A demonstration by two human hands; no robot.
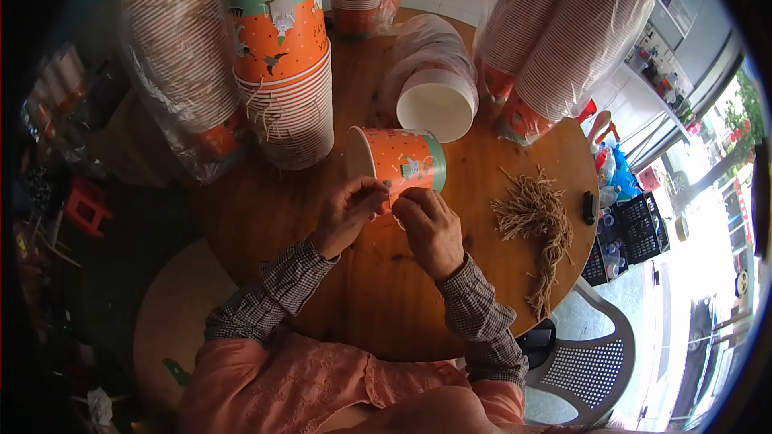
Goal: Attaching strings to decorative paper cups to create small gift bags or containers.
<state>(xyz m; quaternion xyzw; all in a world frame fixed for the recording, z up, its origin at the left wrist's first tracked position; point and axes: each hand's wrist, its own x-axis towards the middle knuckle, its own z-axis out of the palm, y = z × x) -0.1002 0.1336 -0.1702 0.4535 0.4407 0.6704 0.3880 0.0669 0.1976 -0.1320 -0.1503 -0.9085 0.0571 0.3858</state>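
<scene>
Round wooden table [362, 289] crowded at far edge; both hands [394, 221] pinch orange paper cup [402, 159] mid-table.

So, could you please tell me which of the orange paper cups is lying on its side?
The single orange cup held by both hands; the others stand upright in a stack behind it.

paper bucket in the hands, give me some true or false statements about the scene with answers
1. Both the left hand and the right hand touch the orange paper bucket. True.
2. The bucket stands upright on the round wooden table. False: it lies on its side, its open mouth to the person's left.
3. A bundle of tan strings lies to the right of the hands. True.
4. The strings lie inside the bucket. False: they lie on the table, apart from it.
5. A stack of orange buckets stands beyond the hands. True.
</scene>
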